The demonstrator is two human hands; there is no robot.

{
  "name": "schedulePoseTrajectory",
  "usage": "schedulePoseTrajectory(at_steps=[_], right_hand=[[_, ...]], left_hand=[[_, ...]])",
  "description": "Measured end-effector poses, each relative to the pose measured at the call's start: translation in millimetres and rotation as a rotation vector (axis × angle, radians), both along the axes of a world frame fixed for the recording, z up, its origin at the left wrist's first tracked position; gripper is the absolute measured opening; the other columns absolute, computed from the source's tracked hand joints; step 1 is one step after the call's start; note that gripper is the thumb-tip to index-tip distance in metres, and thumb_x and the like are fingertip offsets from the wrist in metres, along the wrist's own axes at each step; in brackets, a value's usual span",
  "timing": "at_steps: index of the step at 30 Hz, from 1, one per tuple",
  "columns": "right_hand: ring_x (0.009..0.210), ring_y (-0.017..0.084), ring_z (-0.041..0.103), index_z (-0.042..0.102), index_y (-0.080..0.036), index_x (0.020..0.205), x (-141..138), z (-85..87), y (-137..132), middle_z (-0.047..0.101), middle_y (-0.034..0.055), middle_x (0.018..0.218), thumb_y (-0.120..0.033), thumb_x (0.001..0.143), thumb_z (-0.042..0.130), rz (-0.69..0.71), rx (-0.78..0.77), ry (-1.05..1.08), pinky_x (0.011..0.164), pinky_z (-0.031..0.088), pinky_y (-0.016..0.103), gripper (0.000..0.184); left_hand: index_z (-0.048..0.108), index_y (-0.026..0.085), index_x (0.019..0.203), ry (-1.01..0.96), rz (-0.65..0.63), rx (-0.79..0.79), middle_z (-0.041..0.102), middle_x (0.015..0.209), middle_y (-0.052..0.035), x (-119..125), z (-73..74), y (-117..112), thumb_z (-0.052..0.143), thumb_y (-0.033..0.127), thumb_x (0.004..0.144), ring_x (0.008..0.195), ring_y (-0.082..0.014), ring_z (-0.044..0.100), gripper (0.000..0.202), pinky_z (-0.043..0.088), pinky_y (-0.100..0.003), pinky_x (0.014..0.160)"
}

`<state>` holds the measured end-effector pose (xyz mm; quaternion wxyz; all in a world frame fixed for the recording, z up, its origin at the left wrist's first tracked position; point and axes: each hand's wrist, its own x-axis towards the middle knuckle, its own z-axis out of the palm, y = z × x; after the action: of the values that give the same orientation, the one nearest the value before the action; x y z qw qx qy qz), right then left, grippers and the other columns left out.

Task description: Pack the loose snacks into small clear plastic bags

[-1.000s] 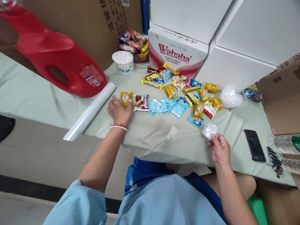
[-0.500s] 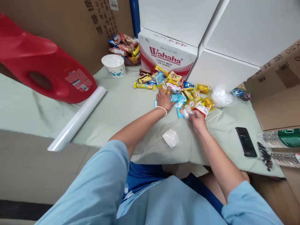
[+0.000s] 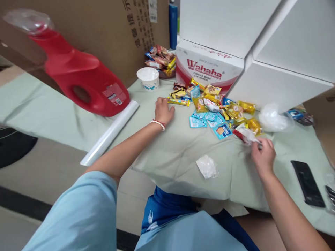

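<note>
My left hand (image 3: 163, 111) is over the cloth with its fingers apart, its fingertips beside the left end of a yellow snack bar (image 3: 179, 102). Whether they touch the bar I cannot tell. At the right front of a pile of wrapped snacks (image 3: 213, 104), my right hand (image 3: 264, 155) pinches a crumpled clear plastic bag (image 3: 253, 140). The bag overlaps a red and white packet (image 3: 242, 133). Several light blue sachets (image 3: 216, 120) lie along the near side of the pile. A crumpled white wrapper (image 3: 206, 166) rests between my arms.
A paper bowl (image 3: 148, 77) stands behind my left hand. Further left are a red jug (image 3: 96, 83) and a white roll (image 3: 111, 134). The Wahaha box (image 3: 209, 66) backs the pile. On the right are a bunched clear bag (image 3: 273, 118) and a phone (image 3: 308, 183).
My left hand has left the middle of the pile and moved left, exposing the blue sachets. My right hand has shifted right with the clear plastic. The camera view has turned left.
</note>
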<state>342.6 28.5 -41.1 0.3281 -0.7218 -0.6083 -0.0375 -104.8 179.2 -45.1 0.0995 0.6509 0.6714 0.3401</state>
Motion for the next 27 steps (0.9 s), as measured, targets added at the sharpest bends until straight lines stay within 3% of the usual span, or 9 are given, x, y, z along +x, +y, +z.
schedulePoseTrajectory(at_steps=[3,6,9,13,17,20,22,24,27], right_hand=[[0.089,0.033,0.063,0.067,-0.021,0.09,19,-21.5,-24,0.068,0.0138,0.088,-0.044,0.085,0.046,-0.106,-0.065,-0.091,0.081,0.051,0.046,0.031],[0.09,0.035,0.064,0.065,-0.022,0.091,20,-32.8,-29,0.068,0.0146,0.09,-0.045,0.085,0.045,-0.168,-0.109,-0.148,0.078,0.05,0.048,0.031],[0.093,0.036,0.064,0.064,-0.024,0.091,16,-32.5,-24,0.068,0.0149,0.092,-0.045,0.084,0.045,-0.165,-0.141,-0.149,0.079,0.051,0.049,0.03],[0.087,0.033,0.063,0.064,-0.024,0.088,16,-28.8,-22,0.066,0.012,0.088,-0.046,0.083,0.048,-0.189,-0.136,-0.085,0.079,0.052,0.049,0.028],[0.097,0.032,0.064,0.061,-0.023,0.08,9,-21.8,-28,0.065,0.0126,0.095,-0.044,0.077,0.057,-0.178,0.061,0.034,0.089,0.053,0.052,0.021],[0.11,0.031,0.064,0.058,-0.022,0.075,-13,-5.4,-31,0.061,0.0163,0.125,-0.035,0.073,0.065,-0.097,0.184,0.19,0.095,0.051,0.05,0.014],[0.105,0.026,0.066,0.058,-0.021,0.077,-36,12.9,-30,0.057,0.0143,0.135,-0.028,0.072,0.066,-0.032,0.219,0.341,0.091,0.053,0.045,0.012],[0.092,0.02,0.067,0.06,-0.021,0.088,-60,36.9,-28,0.063,0.0104,0.128,-0.022,0.073,0.065,0.074,0.205,0.503,0.079,0.054,0.037,0.016],[0.076,0.016,0.064,0.062,-0.023,0.105,-96,77.0,-22,0.07,0.0057,0.106,-0.017,0.077,0.056,0.418,0.061,0.598,0.066,0.05,0.029,0.029]], left_hand=[[0.059,0.016,0.127,0.078,0.193,0.079,0.054,0.137,-0.0204,-33,11.2,19,0.061,0.025,0.087,0.135,-0.0384,0.046,0.041,0.036,-0.057,0.113],[0.054,0.019,0.136,0.133,0.282,0.136,0.049,0.147,-0.0187,-55,22.1,50,0.065,0.024,0.087,0.144,-0.0372,0.035,0.05,0.027,-0.058,0.118],[0.057,0.016,0.127,0.121,0.283,0.064,0.052,0.145,-0.0191,-74,24.8,85,0.064,0.021,0.089,0.146,-0.0347,0.031,0.038,0.022,-0.059,0.119],[0.064,0.016,0.101,0.101,0.206,0.0,0.065,0.12,-0.0162,-81,25.7,104,0.06,0.017,0.092,0.131,-0.0321,0.048,0.01,0.036,-0.05,0.112],[0.064,0.019,0.096,0.205,-0.096,0.189,0.066,0.104,-0.0121,-54,36.5,58,0.058,0.023,0.094,0.112,-0.0295,0.059,0.008,0.044,-0.046,0.102],[0.064,0.018,0.093,0.35,-0.446,0.357,0.067,0.101,-0.0122,-22,47.3,-10,0.05,0.026,0.1,0.109,-0.0271,0.06,0.018,0.047,-0.043,0.097],[0.064,0.017,0.093,0.426,-0.643,0.396,0.068,0.099,-0.0111,0,51.0,-57,0.045,0.021,0.102,0.11,-0.0249,0.061,0.022,0.048,-0.041,0.095],[0.065,0.017,0.097,0.471,-0.761,0.4,0.069,0.099,-0.0099,19,50.2,-95,0.046,0.018,0.103,0.111,-0.0233,0.062,0.02,0.048,-0.04,0.096],[0.066,0.017,0.103,0.504,-0.874,0.354,0.07,0.097,-0.0077,43,43.3,-130,0.049,0.015,0.102,0.108,-0.0213,0.064,0.017,0.045,-0.046,0.105]])
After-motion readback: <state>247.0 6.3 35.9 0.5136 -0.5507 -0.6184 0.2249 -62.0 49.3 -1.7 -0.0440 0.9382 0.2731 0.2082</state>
